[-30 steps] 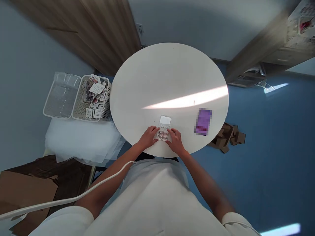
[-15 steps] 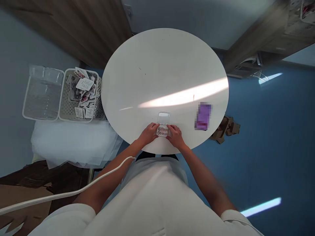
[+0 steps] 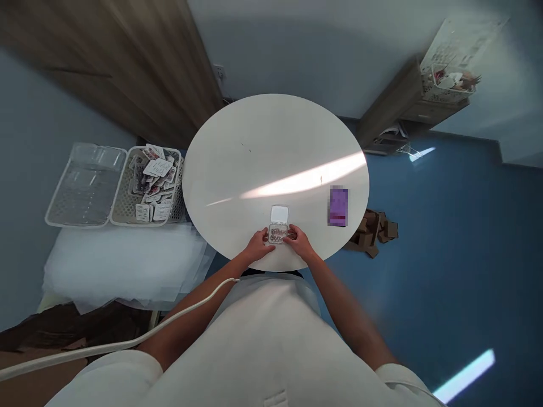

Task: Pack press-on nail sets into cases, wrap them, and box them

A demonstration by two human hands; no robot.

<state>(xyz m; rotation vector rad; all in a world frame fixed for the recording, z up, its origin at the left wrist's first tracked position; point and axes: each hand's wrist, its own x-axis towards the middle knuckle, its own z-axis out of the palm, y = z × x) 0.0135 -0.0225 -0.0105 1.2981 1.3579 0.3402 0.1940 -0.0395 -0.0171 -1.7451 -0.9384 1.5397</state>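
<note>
Slid from its back corner, left hand [image 3: 257,246] flanks the open case [image 3: 278,234] opposite right hand [image 3: 301,243]; whether either's fingers [image 3: 296,230] grip it, I cannot tell.

I watch through 1 view, worn on the head. It faces forward and steeply down, past the white shirt [image 3: 271,333] close below, to the left hand [image 3: 258,246], right hand [image 3: 300,243] and round table [image 3: 275,141], far enough off to frame nearly all of it.
</note>
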